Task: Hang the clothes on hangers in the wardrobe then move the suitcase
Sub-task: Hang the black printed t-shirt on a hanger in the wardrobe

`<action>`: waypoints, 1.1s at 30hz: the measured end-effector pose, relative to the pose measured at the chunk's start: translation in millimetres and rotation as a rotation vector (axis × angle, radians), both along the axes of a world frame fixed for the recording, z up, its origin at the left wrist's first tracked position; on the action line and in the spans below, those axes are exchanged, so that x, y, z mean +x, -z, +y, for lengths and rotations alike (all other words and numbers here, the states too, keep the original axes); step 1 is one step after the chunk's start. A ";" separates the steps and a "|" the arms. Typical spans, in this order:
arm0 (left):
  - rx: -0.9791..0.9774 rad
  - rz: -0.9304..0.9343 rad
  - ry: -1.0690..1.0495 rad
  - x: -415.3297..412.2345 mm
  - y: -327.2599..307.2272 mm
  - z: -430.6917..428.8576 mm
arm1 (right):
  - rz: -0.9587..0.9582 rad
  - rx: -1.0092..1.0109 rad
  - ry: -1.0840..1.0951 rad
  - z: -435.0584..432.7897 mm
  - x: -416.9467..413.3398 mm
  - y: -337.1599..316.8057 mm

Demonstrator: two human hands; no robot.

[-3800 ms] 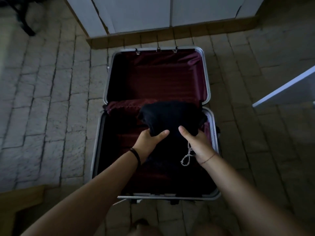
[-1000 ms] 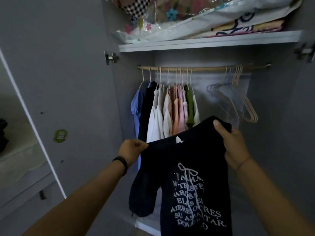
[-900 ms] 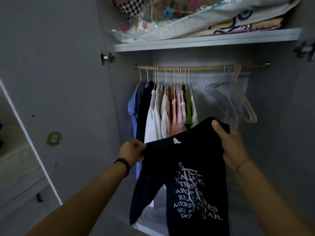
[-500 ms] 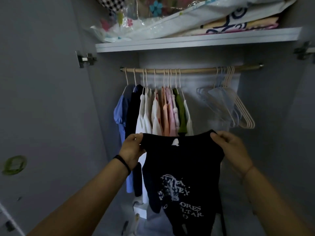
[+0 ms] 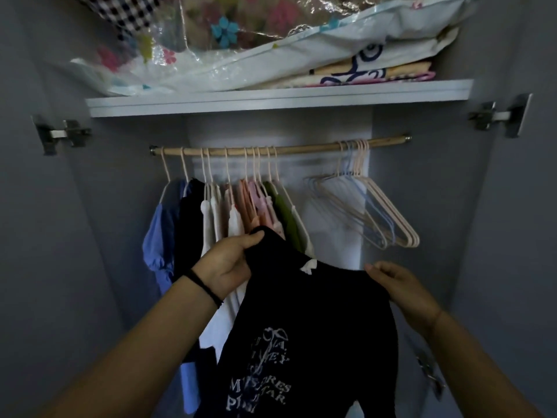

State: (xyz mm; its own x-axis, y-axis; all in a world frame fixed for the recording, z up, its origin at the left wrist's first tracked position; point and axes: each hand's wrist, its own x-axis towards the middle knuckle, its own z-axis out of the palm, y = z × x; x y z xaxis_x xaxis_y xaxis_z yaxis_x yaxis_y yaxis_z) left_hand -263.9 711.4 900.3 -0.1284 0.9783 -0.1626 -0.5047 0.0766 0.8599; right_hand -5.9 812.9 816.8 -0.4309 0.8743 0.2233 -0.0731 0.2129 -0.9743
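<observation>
Left grip [image 5: 229,267] and right grip [image 5: 401,285] each clutch the black shirt [image 5: 316,327]; empty hangers [image 5: 391,210] hang at its one o'clock.

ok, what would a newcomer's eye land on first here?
The black T-shirt with white lettering, held up by its shoulders in the left hand and right hand, low centre of the view. Behind it, a bunch of empty hangers on the right of the rail, hung clothes on the left. Above, bulging plastic bags crowd the shelf.
</observation>
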 end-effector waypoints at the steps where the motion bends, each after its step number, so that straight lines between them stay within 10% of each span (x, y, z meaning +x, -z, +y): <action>1: -0.017 -0.003 0.044 4.0 -3.8 3.5 | -0.010 0.005 0.042 6.5 -1.9 -2.0; 20: 0.044 0.088 0.014 15.0 -25.2 99.8 | -0.411 0.296 0.390 228.4 -74.0 -52.4; 33: 0.019 0.079 -0.025 10.8 -14.4 117.2 | -0.010 0.156 0.331 228.8 -88.9 -55.6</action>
State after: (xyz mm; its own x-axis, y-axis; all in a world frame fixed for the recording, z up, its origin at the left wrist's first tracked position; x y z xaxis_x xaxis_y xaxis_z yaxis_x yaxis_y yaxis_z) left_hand -253.1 828.5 914.7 -0.1647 0.9774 -0.1322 -0.4367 0.0479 0.8983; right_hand -94.8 1041.7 872.4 -0.1327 0.9227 0.3619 0.0343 0.3692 -0.9287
